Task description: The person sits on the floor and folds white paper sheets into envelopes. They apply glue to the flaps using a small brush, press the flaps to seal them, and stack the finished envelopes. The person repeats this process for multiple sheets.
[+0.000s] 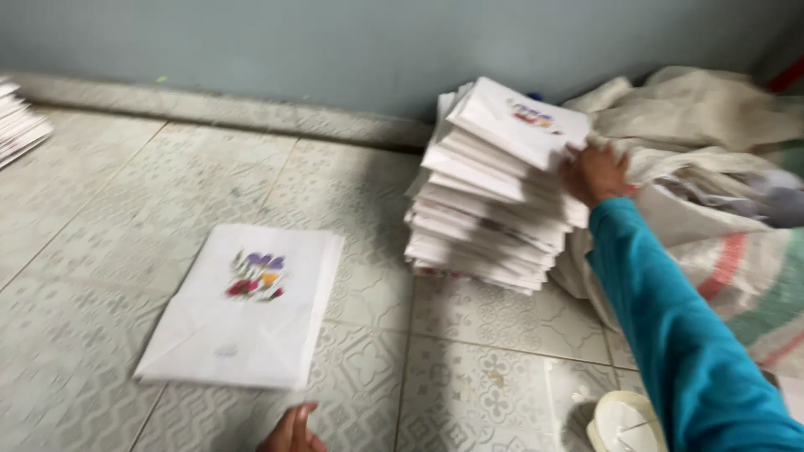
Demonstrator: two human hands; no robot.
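Note:
My right hand (593,172), in a teal sleeve, reaches to a tall stack of white paper bags (490,205) by the wall and grips the edge of the top bag (519,120), which has a small flower print and is tilted up. My left hand (291,432) shows only partly at the bottom edge, near the tiled floor; its fingers look closed and hold nothing that I can see. It is closest to a flat white bag with a flower print (245,303) lying on the floor.
Crumpled woven sacks (724,192) lie to the right of the stack. A white round lid or roll (626,423) sits at the bottom right. Another pile of white sheets (17,124) is at the far left. A grey-blue wall (335,42) runs along the back.

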